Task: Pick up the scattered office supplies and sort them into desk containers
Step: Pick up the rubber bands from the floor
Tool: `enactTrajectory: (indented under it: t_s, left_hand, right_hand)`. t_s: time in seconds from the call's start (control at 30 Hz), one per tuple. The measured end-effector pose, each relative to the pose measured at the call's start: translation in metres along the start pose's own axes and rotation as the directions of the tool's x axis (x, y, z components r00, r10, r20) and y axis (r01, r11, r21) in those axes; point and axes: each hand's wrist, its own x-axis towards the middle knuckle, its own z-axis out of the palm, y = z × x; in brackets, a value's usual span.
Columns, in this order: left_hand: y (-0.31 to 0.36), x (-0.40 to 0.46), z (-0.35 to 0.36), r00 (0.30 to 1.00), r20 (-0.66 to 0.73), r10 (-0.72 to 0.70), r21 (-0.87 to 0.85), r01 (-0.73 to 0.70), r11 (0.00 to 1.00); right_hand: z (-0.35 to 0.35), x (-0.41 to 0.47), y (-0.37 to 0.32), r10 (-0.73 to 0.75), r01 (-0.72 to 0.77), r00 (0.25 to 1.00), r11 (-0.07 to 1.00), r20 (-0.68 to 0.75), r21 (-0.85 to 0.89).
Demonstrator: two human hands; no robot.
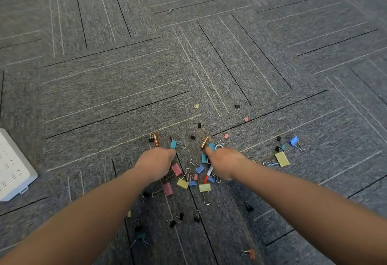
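I am seeing bare carpet (pixel 129 88) lying open ahead of the pile and far to both sides, so my hands could be sweeping in from there; clips (pixel 182 183) are crowding the patch between my left hand (pixel 156 163) and right hand (pixel 225 165); a marker (pixel 208 174) is lying among them under my right hand; a white power strip (pixel 12 168) is sitting well off at the left edge.

Office floor, identified by grey commercial carpet tiles (pixel 125 76) laid in alternating directions with thin line patterns, a white multi-socket power strip (pixel 12 166) resting at the left edge, and coloured and black binder clips (pixel 282 159) scattered across the carpet.
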Motion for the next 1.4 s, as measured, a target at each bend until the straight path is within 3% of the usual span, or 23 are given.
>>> enactTrajectory:
  t_s: [0.53,0.63,0.8,1.0,1.1,1.3,1.4]
  left_hand:
    - [0.008,-0.001,-0.003,0.996,0.077,0.039,-0.074,-0.033,0.997]
    - [0.012,0.0,-0.002,0.997,0.047,0.054,-0.071,-0.05,0.996]
    - [0.027,0.006,-0.001,0.989,-0.07,0.132,-0.041,-0.135,0.99]
    - [0.052,0.024,0.012,0.975,0.009,0.222,0.031,-0.222,0.975]
    - [0.054,0.027,0.016,0.971,0.016,0.237,0.076,-0.238,0.968]
    - [0.049,0.028,0.016,0.953,-0.042,0.299,0.074,-0.295,0.953]
    - [0.043,0.025,0.011,0.963,-0.084,0.255,-0.031,-0.258,0.966]
  right_hand:
    - [0.008,0.015,-0.013,0.014,-0.012,1.0,0.998,-0.027,0.057]
    - [0.001,0.014,-0.006,0.011,-0.012,1.0,0.997,0.019,0.082]
    - [-0.009,0.014,0.002,0.036,-0.034,0.999,0.995,-0.029,0.089]
    - [-0.018,0.016,0.023,0.153,-0.102,0.979,0.939,-0.134,0.329]
    - [-0.022,0.028,0.02,0.104,-0.05,0.978,0.958,-0.181,0.282]
    - [-0.024,0.039,0.0,0.031,-0.033,0.991,0.999,-0.134,-0.009]
    - [-0.026,0.038,0.005,0.045,-0.033,0.994,0.993,-0.1,0.114]
